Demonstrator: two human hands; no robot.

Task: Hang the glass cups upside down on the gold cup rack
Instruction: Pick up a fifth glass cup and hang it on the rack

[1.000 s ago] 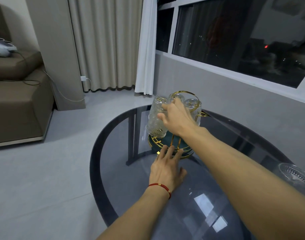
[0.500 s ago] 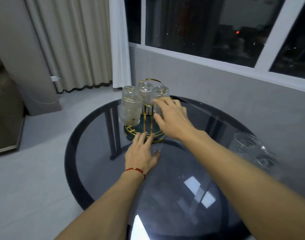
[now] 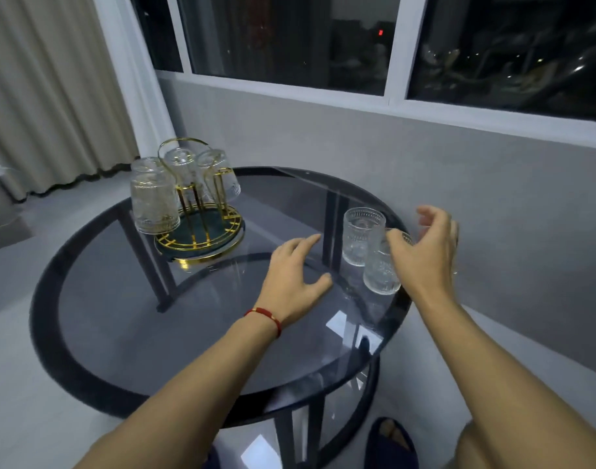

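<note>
- Cups hang already on the gold cup rack [image 3: 201,228] at the far left of your round glass table [image 3: 127,319]: three glass cups, upside down, the nearest one [image 3: 153,198] over the rack's left edge, the other two [image 3: 183,170] [image 3: 222,174] behind it.
- Two more glass cups stand upright near the table's right rim, one further back [image 3: 361,235], one closer [image 3: 379,269], just beside each other.
- Your right hand [image 3: 425,258] hovers by the closer upright cup, fingers curled and spread, gripping nothing.
- Your left hand [image 3: 294,282], red bracelet [image 3: 266,316] at the wrist, lies low over the glass top with fingers loosely spread, empty, between rack and upright cups.
</note>
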